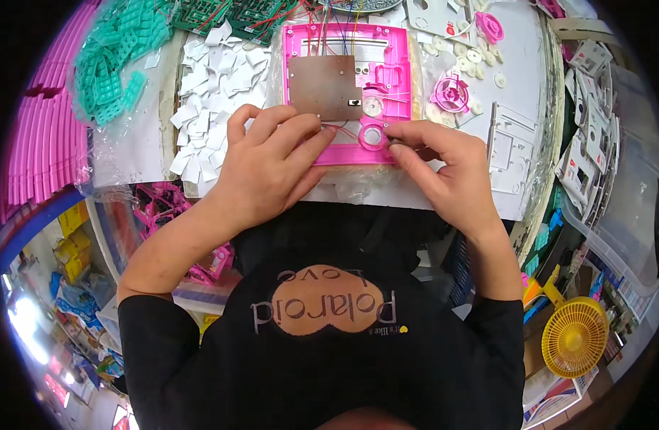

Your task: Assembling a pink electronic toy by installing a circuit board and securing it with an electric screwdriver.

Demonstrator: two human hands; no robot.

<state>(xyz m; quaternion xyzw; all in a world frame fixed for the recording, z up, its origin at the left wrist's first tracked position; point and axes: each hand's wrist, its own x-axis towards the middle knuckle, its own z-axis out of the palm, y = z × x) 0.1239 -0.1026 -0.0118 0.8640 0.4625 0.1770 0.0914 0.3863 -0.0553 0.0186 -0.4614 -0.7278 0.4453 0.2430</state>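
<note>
A pink plastic casing (404, 72) lies in front of me, with a brown circuit board (322, 89) set in its upper left part. My left hand (268, 161) rests over the board's lower left corner and the casing's near edge. Its fingers are bent and apart, with the index fingertip by some thin wires (347, 131). My right hand (447, 161) is at the casing's lower right edge. Thumb and index finger pinch a small dark piece (394, 141), too small to name, beside a pink ring (373, 136) with a pale centre.
White paper squares (215, 93) are heaped left of the casing, with teal keypads (118, 68) and stacked pink panels (46, 140) further left. Green circuit boards (225, 14) lie at the back. White discs (473, 57) and a white frame (512, 147) are on the right.
</note>
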